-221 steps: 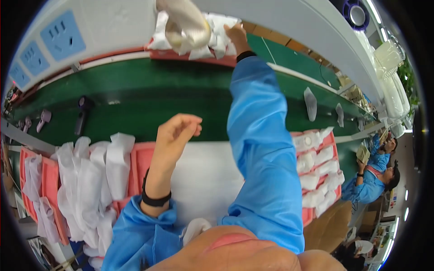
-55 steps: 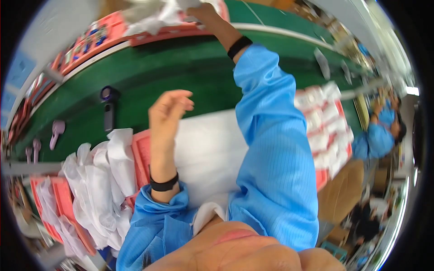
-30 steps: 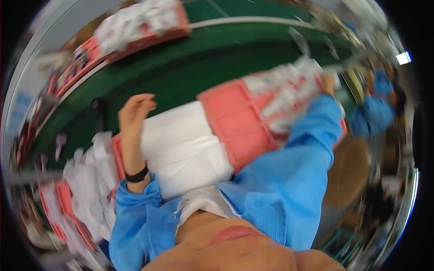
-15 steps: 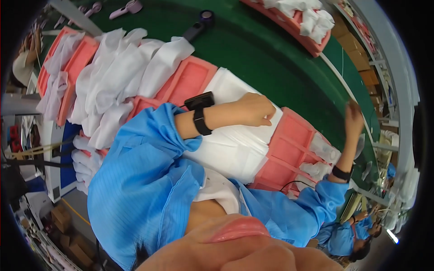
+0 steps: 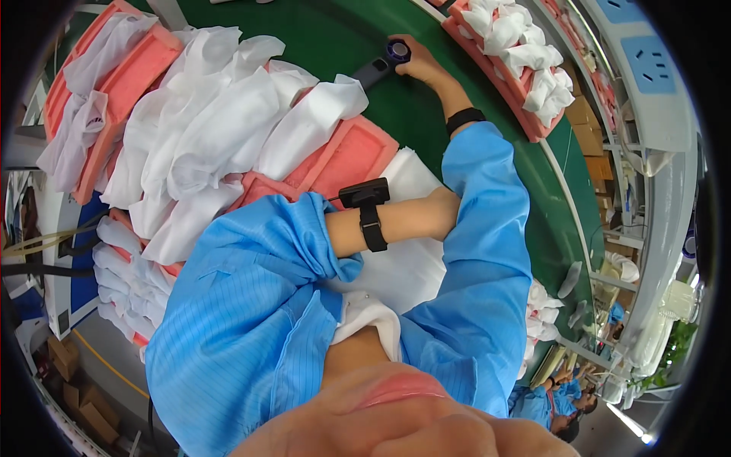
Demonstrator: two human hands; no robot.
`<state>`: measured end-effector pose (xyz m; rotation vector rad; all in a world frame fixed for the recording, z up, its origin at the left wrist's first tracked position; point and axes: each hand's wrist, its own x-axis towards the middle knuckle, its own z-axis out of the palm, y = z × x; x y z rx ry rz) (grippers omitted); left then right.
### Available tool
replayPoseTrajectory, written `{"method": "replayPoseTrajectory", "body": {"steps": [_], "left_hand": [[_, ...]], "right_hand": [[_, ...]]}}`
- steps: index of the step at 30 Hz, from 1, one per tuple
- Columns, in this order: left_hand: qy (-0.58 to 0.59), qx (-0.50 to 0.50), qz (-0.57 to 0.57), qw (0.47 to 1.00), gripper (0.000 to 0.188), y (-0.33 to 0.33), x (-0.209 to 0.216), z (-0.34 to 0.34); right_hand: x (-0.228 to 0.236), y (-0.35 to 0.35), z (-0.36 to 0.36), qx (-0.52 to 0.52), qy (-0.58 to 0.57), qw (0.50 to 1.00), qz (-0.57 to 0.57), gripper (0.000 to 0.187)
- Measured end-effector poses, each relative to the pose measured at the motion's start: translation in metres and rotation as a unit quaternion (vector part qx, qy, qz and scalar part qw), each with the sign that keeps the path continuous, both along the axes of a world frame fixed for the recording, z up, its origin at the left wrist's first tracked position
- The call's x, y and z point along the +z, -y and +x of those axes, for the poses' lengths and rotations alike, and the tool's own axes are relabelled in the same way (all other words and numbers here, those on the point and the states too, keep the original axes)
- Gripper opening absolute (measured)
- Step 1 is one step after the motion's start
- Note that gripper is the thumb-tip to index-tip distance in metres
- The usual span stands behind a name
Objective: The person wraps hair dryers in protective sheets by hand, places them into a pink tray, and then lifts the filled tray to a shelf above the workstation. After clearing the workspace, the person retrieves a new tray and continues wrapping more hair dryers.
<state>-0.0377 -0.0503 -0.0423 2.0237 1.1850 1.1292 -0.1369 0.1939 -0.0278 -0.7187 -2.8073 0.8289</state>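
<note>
My right hand (image 5: 421,62) reaches to the far middle of the green table and is closed around the round head of a dark grey handheld appliance (image 5: 371,74). The appliance has a purple-ringed head and a straight handle, shaped like a small hair dryer, with the handle pointing to the near left. My left hand (image 5: 442,214) is over a white sheet (image 5: 403,273) in front of me. The right sleeve covers its fingers, so their pose is hidden. A black wrist strap with a small box sits on the left forearm.
Left of my hands, a pink foam tray (image 5: 358,152) lies partly under piled white cloth-like bags (image 5: 221,137). Another pink tray (image 5: 114,99) stands farther left. At the far right is a pink tray (image 5: 495,72) with white-wrapped items. A pale rail (image 5: 575,198) edges the green table (image 5: 320,30).
My right hand has swung from the right side to the far middle and closed on the appliance. The right sleeve now crosses in front of my left hand. The whole view has shifted somewhat.
</note>
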Motion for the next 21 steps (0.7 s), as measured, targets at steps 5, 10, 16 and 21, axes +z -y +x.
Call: {"method": "replayPoseTrajectory", "body": {"steps": [5, 10, 16, 21], "left_hand": [[-0.108, -0.123, -0.033, 0.986, 0.022, -0.012, 0.027, -0.016], [-0.139, -0.164, -0.017, 0.977, 0.025, -0.023, 0.035, -0.016], [-0.127, -0.133, 0.008, 0.983, 0.029, -0.029, 0.009, 0.015], [-0.174, -0.139, 0.044, 0.974, 0.030, -0.026, -0.007, 0.046]], "right_hand": [[0.018, 0.032, 0.048, -0.062, -0.041, 0.997, -0.011, 0.057], [0.087, 0.092, 0.150, -0.170, -0.125, 0.968, 0.139, 0.059], [0.112, 0.160, 0.260, -0.215, -0.390, 0.881, 0.156, 0.059], [0.119, 0.189, 0.306, -0.172, -0.468, 0.828, 0.258, 0.053]]}}
